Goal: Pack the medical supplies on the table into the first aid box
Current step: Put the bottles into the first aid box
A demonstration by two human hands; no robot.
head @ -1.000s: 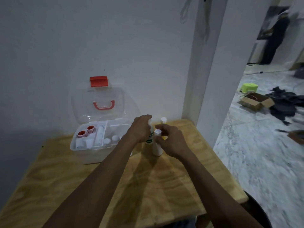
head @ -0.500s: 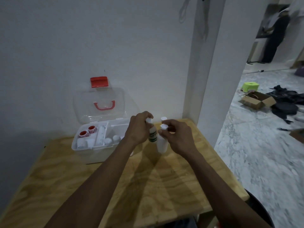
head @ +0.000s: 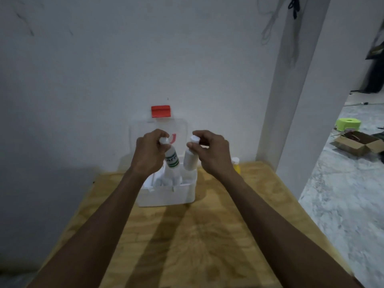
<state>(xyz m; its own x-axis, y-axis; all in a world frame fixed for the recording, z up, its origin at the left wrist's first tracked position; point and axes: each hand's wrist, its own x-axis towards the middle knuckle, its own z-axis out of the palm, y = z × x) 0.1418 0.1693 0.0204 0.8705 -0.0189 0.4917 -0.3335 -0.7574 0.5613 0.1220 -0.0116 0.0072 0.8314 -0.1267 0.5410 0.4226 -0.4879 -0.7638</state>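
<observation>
Both bottles are up off the table now and over the first aid box, where a second ago they sat on the wood to its right — the carry is done, the drop is what remains. On the left, the left hand is closed round the cap end of the green-labelled bottle, which hangs tilted with its base dipping toward the box's open compartments. The clear lid stands upright behind, red latch on top. Moving right, the right hand pinches the plain white bottle by its neck, fingers curled, the bottle slanting down over the box's right end. Neither bottle looks to be touching the box yet, though the green one's base is close to whatever white items already sit inside. Further right, a yellow bottle waits on the wooden table just beside the box — one more item left to pack, by my reading.
</observation>
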